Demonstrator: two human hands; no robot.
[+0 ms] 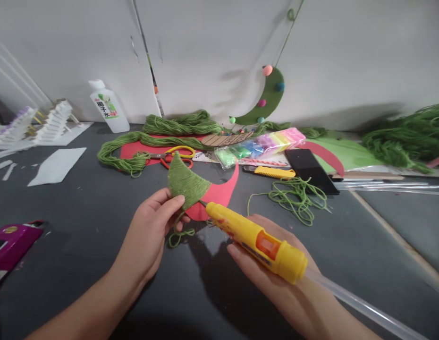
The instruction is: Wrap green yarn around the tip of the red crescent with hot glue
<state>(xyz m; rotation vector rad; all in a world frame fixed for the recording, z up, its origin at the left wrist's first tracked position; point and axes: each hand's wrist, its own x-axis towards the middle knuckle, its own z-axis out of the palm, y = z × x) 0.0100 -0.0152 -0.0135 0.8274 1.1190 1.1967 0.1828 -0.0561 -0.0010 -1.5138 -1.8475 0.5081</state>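
Between the thumb and fingers of my left hand [157, 219] is a red paper crescent [222, 192], its left part wrapped in green yarn [187, 182]. A loose end of that yarn dangles below my fingers. My right hand [276, 255] is closed around a yellow hot glue gun [255, 238] with a clear glue stick [361, 302] sticking out of its back. The gun's nozzle meets the crescent, or nearly so, at the edge of the wrapped part. Its trigger side is hidden by my palm.
Behind the crescent lie red-and-yellow scissors [177, 156], green yarn skeins [180, 123], a bag of colored pom-poms [262, 146] and a yellow cutter [274, 172]. Right of it is tangled yarn [293, 196]. A white bottle [109, 107] stands at back left; a decorated green crescent [264, 99] hangs against the wall.
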